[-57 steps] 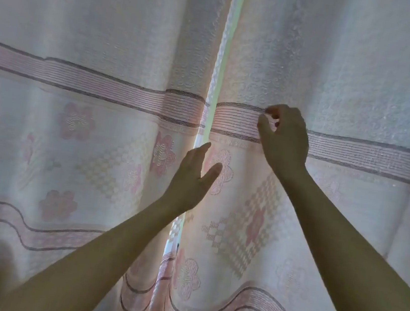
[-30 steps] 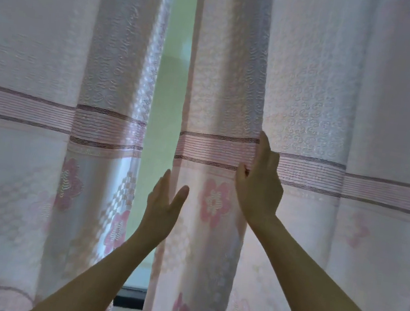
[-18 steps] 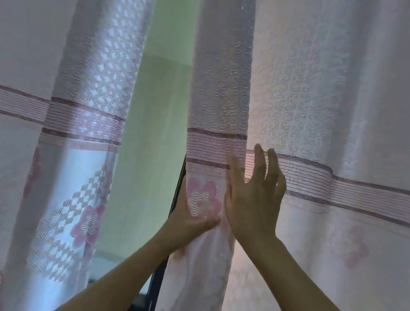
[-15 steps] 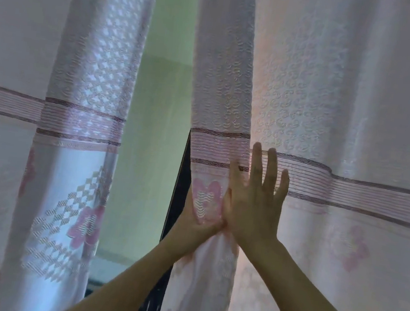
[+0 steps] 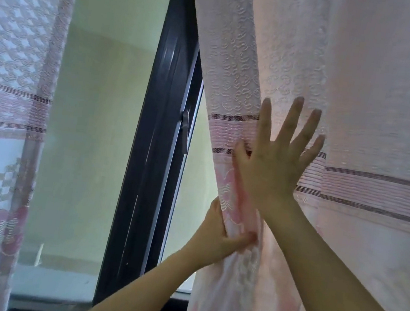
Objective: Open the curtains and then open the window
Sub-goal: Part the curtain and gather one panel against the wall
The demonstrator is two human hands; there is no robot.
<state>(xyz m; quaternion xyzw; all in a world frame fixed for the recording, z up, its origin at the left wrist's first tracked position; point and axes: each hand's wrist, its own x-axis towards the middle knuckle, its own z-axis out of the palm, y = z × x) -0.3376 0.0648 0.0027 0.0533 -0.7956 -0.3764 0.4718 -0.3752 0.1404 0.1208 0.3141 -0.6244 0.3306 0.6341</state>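
Note:
Two pale pink curtains with flower patterns and dark stripes hang in front of a window. The right curtain (image 5: 362, 97) fills the right half of the view. My left hand (image 5: 216, 240) pinches its inner edge low down, thumb over the fabric. My right hand (image 5: 273, 161) lies flat on the same curtain just above, fingers spread. The left curtain (image 5: 7, 103) hangs at the far left. Between them shows the window with its dark vertical frame (image 5: 155, 148) and a small latch handle (image 5: 185, 131).
Through the glass (image 5: 93, 127) I see a pale yellow-green wall outside. A dark bottom sill (image 5: 54, 305) runs along the lower edge of the window.
The gap between the curtains has widened as the right curtain's edge moved right under both hands. The dark window frame and latch have come into sight. My right hand opened flat.

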